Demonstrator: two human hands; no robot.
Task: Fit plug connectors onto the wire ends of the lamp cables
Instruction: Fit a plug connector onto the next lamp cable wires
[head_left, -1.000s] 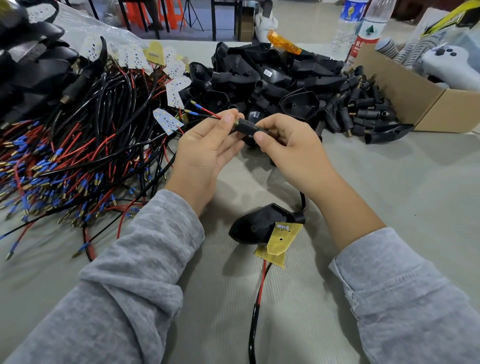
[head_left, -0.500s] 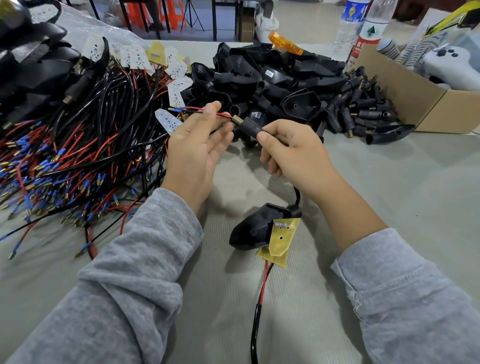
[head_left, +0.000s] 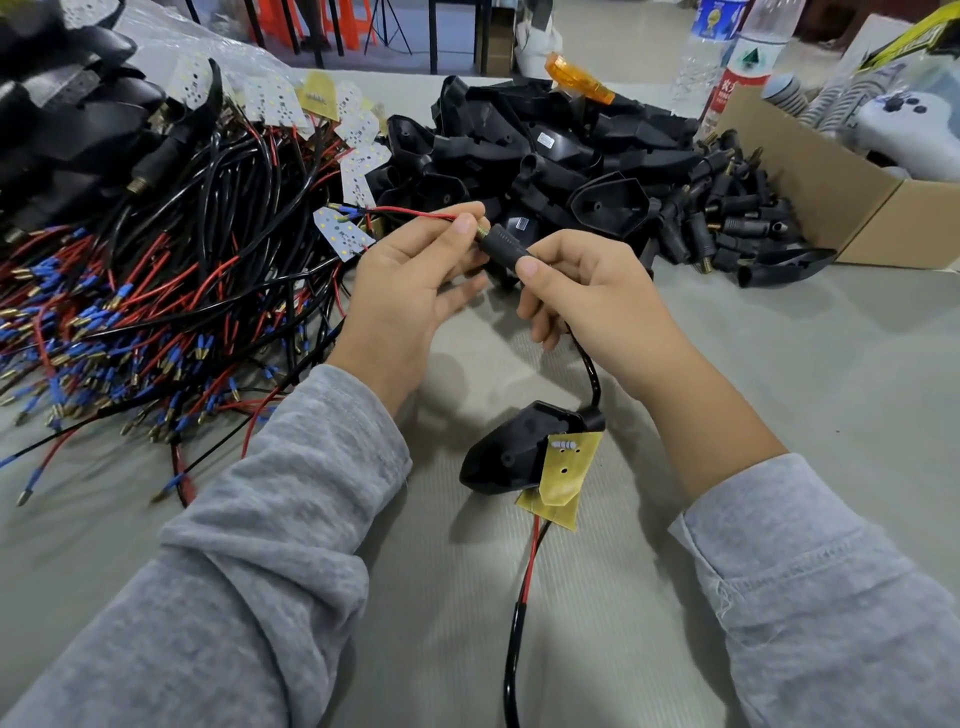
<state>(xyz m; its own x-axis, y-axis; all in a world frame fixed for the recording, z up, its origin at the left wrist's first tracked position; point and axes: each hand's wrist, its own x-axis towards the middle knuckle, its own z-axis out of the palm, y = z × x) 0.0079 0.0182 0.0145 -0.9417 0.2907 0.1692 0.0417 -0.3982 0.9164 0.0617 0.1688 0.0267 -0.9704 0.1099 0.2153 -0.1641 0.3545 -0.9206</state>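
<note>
Now two hands: left hand (head_left: 410, 280) pinches one red wire (head_left: 410, 211), right hand (head_left: 587, 291) grips one black plug (head_left: 501, 244); one lamp housing (head_left: 511, 454) lies on grey counter (head_left: 779, 374).

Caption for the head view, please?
Left hand pinches red wire; right hand holds black plug.
</note>
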